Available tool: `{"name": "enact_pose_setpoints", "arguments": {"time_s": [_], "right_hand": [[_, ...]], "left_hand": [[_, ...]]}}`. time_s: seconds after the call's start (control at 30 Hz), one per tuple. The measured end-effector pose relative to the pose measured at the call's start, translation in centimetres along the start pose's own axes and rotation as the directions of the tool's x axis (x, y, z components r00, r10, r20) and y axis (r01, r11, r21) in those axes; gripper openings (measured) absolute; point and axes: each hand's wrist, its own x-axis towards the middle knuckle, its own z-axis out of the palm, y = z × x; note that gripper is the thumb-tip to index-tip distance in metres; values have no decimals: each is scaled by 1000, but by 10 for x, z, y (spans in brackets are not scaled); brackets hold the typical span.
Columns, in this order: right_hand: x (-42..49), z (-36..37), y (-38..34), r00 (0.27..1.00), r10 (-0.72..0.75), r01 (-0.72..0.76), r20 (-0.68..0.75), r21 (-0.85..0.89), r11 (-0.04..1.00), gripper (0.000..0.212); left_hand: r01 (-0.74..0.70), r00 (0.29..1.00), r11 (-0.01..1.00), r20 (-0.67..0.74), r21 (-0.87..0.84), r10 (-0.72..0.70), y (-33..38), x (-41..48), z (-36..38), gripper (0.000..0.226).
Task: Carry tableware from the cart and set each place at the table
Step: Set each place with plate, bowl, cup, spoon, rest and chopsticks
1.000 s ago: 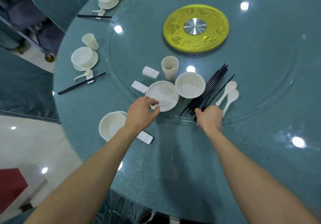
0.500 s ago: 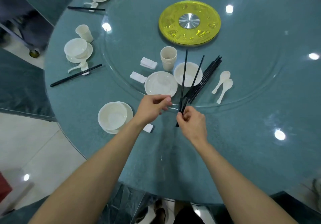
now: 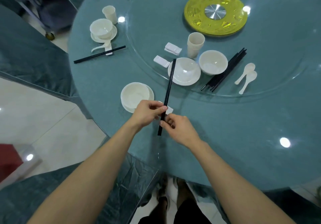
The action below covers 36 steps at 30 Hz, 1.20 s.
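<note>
Left hand [image 3: 147, 112] and right hand [image 3: 180, 129] both pinch one pair of chopsticks [image 3: 169, 84] between thumb and fingertips, the right lower on the shafts. The pair hangs just right of the near bowl [image 3: 135, 94], its far ends pointing away past that bowl.

A second ago the right hand was at the bundle of chopsticks [image 3: 225, 70], far to the right of the near bowl, and the left was at a plate. Half a second ago two sticks were splayed; now they lie together as one pair. I judge that the pair is squared up and ready to go onto the chopstick rest [image 3: 169, 110], which peeks out under the fingers beside the near bowl. Whether the sticks already touch it is hard to tell.

The near bowl sits on its plate [image 3: 150, 93] and holds nothing. Beyond and to its right, a bowl on a plate [image 3: 186, 69], a second bowl [image 3: 213, 62] and the stacked cups [image 3: 195, 44] also look empty.
</note>
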Motion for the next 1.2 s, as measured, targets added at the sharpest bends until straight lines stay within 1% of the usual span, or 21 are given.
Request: {"name": "enact_pose_setpoints", "arguments": {"time_s": [0.03, 0.1, 0.2, 0.27, 0.37, 0.43, 0.5, 0.7, 0.9, 1.2], "right_hand": [[0, 4, 2, 1000, -3, 3, -14, -9, 1000, 30], [-2, 8, 10, 995, -1, -4, -102, -56, 998, 32], [-5, 6, 27, 970, 3, -49, -243, -181, 982, 46], [-8, 3, 37, 964, 20, -93, -266, -265, 960, 61], [-15, 0, 46, 958, 106, -205, -266, -376, 904, 90], [-22, -1, 49, 944, 169, -277, -284, -404, 872, 106], [-26, -1, 52, 934, 210, -321, -289, -420, 849, 115], [-22, -2, 48, 927, 253, -358, -275, -453, 817, 119], [-22, -2, 43, 923, 271, -374, -275, -468, 801, 120], [-21, -5, 39, 923, 290, -381, -254, -493, 782, 121]], "left_hand": [[-1, 1000, 1000, -27, 23, 2, -5, -2, -5, 12], [8, 997, 996, -71, 92, -1, -17, -3, -12, 11], [55, 995, 981, -92, 188, -38, -33, -5, -19, 14], [84, 995, 966, -76, 246, -67, -42, -6, -19, 13], [99, 995, 934, -65, 343, -82, -50, -7, -13, 16], [102, 995, 902, -61, 420, -84, -53, -7, -8, 14], [98, 995, 867, -47, 489, -86, -53, -5, -4, 13], [114, 993, 807, -37, 580, -113, -59, 4, 7, 14], [77, 997, 758, -44, 648, -64, -56, 8, 17, 13], [78, 993, 758, -119, 647, 0, -56, 5, 22, 17]]}}
